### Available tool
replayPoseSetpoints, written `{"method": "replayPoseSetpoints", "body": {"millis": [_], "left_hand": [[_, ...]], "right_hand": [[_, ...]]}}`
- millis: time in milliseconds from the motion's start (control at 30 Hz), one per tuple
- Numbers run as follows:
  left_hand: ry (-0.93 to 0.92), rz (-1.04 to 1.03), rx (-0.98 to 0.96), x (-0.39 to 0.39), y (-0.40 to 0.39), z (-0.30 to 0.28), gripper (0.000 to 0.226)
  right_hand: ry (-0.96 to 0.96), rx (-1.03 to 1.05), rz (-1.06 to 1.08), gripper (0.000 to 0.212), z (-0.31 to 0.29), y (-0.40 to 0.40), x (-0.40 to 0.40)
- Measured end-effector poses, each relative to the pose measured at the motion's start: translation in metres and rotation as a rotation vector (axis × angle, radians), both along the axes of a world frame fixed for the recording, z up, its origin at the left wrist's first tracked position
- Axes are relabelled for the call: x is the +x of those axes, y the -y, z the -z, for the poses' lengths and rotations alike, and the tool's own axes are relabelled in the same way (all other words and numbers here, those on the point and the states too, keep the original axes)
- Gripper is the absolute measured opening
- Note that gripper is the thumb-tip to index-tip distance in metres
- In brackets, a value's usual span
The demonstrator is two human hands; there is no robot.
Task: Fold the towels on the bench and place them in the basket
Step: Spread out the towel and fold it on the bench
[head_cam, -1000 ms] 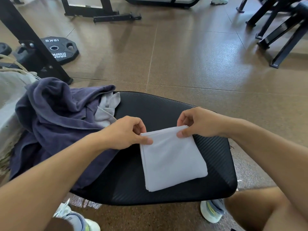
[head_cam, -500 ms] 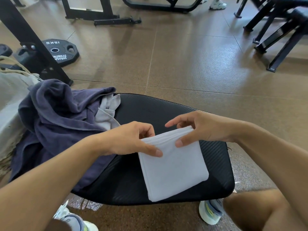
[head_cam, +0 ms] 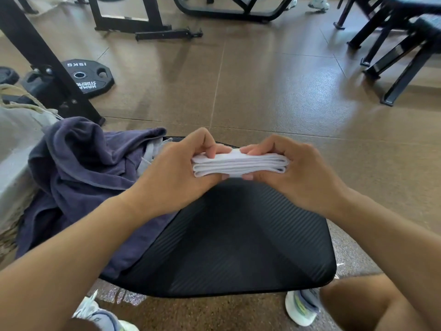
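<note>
**Two hands lift a folded white towel above the bench**

Both sets of fingers are curled round the folded white towel [head_cam: 239, 164], thumbs under it and fingertips on top. The left hand [head_cam: 176, 177] grips its left end, the right hand [head_cam: 296, 173] its right end, and their fingertips nearly meet over the middle. The towel is held level, clear of the pad, above the far edge of the black bench [head_cam: 238, 247]; its stacked layers face the camera as four or five thin white bands.

A crumpled dark purple towel [head_cam: 81, 168] lies over the bench's left edge and hangs down past it, with a pale grey towel [head_cam: 149, 154] showing from beneath it near the far left corner. Left of them stands the basket [head_cam: 14, 151], light grey with rope handles, touching the purple towel.

On the brown floor beyond, a black weight plate [head_cam: 87, 77] lies flat beside a slanted black rack post [head_cam: 47, 60]. Its white markings read "15KG", mirrored or upside down from here, and a brand line below that I can only partly make out. Black machine frames [head_cam: 386, 51] stand at the far right. White shoes [head_cam: 300, 309] show below the bench's near edge.
</note>
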State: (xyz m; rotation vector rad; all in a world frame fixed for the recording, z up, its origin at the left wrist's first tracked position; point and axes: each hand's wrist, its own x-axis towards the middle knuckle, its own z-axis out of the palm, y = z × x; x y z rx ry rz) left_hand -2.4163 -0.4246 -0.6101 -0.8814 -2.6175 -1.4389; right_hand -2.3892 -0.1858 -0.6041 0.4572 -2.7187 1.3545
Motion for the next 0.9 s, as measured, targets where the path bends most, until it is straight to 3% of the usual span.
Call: {"method": "replayPoseSetpoints", "body": {"millis": [67, 167, 333, 533, 767, 900], "left_hand": [[-0.091, 0.018, -0.091, 0.001, 0.002, 0.007, 0.036], [-0.068, 0.094, -0.191, 0.01, 0.005, 0.026, 0.037], [-0.007, 0.11, -0.238, 0.025, 0.009, 0.047, 0.035], [0.089, 0.025, -0.224, 0.024, 0.012, 0.048, 0.035], [0.117, -0.102, -0.16, 0.014, 0.016, 0.055, 0.016], [0.189, -0.098, -0.193, 0.008, 0.018, 0.059, 0.014]], "right_hand": [[-0.067, 0.215, -0.017, 0.03, 0.005, -0.003, 0.001], [-0.038, 0.513, -0.107, 0.032, 0.011, -0.004, 0.008], [-0.002, 0.69, -0.221, 0.032, 0.018, -0.001, 0.018], [0.15, 0.586, -0.247, 0.031, 0.015, 0.0, 0.014], [0.237, 0.373, -0.168, 0.021, 0.02, -0.003, -0.002], [0.282, 0.418, -0.192, 0.028, 0.023, -0.004, -0.01]]}}
